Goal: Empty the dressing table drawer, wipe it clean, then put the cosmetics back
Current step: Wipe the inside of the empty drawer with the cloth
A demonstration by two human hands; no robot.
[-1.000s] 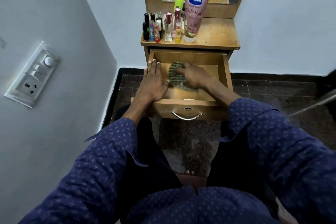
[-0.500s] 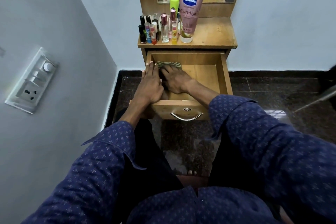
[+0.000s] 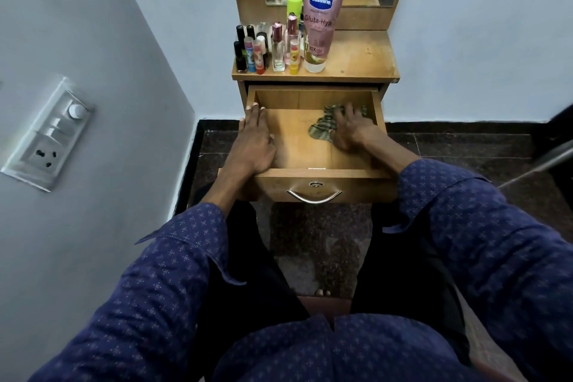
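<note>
The wiping step is in hand. The drawer [image 3: 313, 177] is pulled fully out of the dressing table, and nothing is seen inside it but the cloth [image 3: 322, 129] and the two hands. The cloth, a crumpled striped rag, lies on the drawer floor in the far right corner, close to the right wall. It is pressed down by the right hand [image 3: 350, 130], whose fingers are spread over it and bent a little at the tips; whether the cloth is gripped or only pushed flat cannot be told for certain, but pressing appears more likely. The left hand [image 3: 254, 143] is laid flat along the left wall of the drawer, fingers straight and holding nothing, so the drawer seems to be steadied by it.

The cosmetics are stood on the bench [image 3: 356, 56] above the drawer, gathered at its left half: a pink Vaseline tube [image 3: 319, 18] upright on its cap, a lime-green bottle [image 3: 294, 3] behind, small glass perfume bottles [image 3: 278, 46], and nail polish bottles [image 3: 241, 56] and lip balm sticks [image 3: 259, 56] at the left edge. The right half of the bench top is seen as bare wood.

The task is judged to be about midway: emptying is done, wiping is under way, refilling is not begun. For the next move, the cloth would need to be drawn across the near floor and along the walls and corners, with the drawer kept braced. After that the cloth must be lifted out before the small upright bottles are taken down, and care is called for there, since they are packed closely and could be knocked over.
</note>
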